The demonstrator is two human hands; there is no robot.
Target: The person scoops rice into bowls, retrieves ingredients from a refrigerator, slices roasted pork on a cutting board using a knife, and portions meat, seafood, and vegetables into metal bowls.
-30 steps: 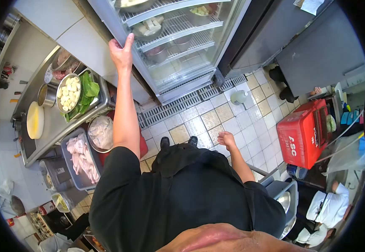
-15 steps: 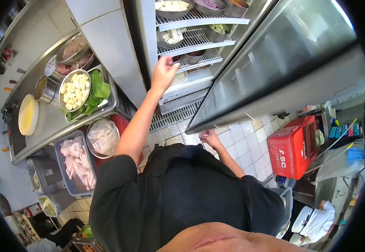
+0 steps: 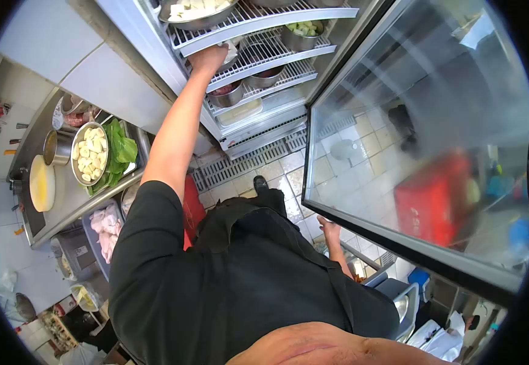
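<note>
My left hand (image 3: 208,59) reaches onto the middle shelf of the refrigerator. It is closed at the near side of a metal bowl (image 3: 230,62) of white pieces; most of its fingers are hidden. Low on the right, my right hand (image 3: 330,230) has its fingers apart and holds nothing. Its fingertips are close to the edge of the glass door (image 3: 361,226), which stands wide; whether they touch it I cannot tell. Above my left hand, a larger bowl (image 3: 198,23) of white chunks sits on the upper shelf. A metal pot (image 3: 301,42) of green pieces stands farther right.
On the left, a steel counter (image 3: 55,182) bears a bowl of peeled garlic (image 3: 90,154), green leaves (image 3: 120,152) and a metal pot (image 3: 59,148). Below it is a tub of raw poultry (image 3: 105,228). A red crate (image 3: 431,198) shows blurred through the door glass.
My left hand has gone up and left, from in front of the lower shelf to the bowl on the middle shelf. The glass door has swung wider, and my right hand has moved lower and to the right.
</note>
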